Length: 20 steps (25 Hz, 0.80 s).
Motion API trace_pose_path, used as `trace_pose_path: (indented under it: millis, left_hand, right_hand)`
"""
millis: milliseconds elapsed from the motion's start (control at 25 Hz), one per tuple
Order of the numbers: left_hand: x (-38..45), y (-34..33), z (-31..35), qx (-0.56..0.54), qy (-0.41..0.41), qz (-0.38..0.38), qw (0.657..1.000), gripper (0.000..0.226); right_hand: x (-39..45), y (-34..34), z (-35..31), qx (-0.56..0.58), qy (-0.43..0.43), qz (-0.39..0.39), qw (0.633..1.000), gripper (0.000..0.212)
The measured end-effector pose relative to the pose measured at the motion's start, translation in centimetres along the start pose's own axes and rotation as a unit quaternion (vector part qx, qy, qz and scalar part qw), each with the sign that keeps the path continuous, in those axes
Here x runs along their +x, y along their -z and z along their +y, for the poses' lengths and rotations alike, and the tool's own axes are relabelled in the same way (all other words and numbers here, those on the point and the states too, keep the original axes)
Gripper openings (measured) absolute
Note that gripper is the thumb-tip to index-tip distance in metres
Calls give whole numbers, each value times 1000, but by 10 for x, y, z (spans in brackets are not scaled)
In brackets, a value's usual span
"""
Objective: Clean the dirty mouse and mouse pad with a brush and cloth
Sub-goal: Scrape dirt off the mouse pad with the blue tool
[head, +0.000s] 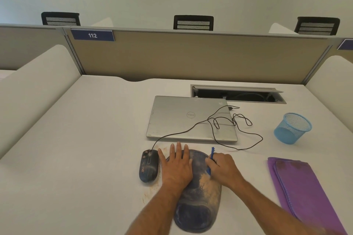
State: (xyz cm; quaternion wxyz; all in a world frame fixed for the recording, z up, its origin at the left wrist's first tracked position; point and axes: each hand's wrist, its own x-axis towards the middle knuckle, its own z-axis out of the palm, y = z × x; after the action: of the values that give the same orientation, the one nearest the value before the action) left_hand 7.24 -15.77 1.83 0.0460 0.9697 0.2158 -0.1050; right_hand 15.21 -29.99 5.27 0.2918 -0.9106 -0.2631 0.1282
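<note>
Under both hands lay the dusty dark-blue gel mouse pad [198, 204], left hand [176, 166] pressed flat with fingers spread, right hand [222, 168] gripping a small blue brush [210, 160], grimy black corded mouse [149, 165] just left, folded purple cloth [301, 191] well right.

The right hand [222, 168] hides most of the brush [211, 155]; the frame's edge crops the cloth [303, 192].

a shut grey laptop [191, 118] lies flat on the white desk [86, 149]. behind the laptop there is an open slot [236, 95] in the desk with wires inside. a blue mesh cup [292, 128] sits tipped over, off to the right. a tan wall panel [191, 57] stands at the back with a blue sign [92, 35] that says 112. three black chair backs [193, 22] peek over it.
</note>
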Motion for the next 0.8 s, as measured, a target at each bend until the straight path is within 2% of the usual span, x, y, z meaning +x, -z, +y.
trace_pose_path:
  millis: [160, 280, 440, 560, 720, 800]
  left_hand:
    - [0, -1, 0, -1, 1, 3, 1000, 60]
    - [1, -1, 0, -2, 1, 2, 1000, 59]
    - [2, -2, 0, 1, 2, 1, 1000, 60]
    - [1, -3, -1, 2, 1, 3, 1000, 60]
    - [1, -3, -1, 3, 1, 6, 1000, 59]
    - [1, -3, -1, 2, 1, 4, 1000, 59]
  right_hand:
    - [1, 0, 0, 33, -4, 48, 998, 31]
    - [-2, -2, 0, 0, 7, 13, 1000, 36]
    - [-3, -4, 0, 32, 2, 42, 999, 30]
    - [-4, -5, -3, 6, 17, -1, 1000, 36]
    - [-4, -4, -3, 46, 15, 44, 998, 30]
    - [-5, -5, -5, 16, 14, 7, 1000, 33]
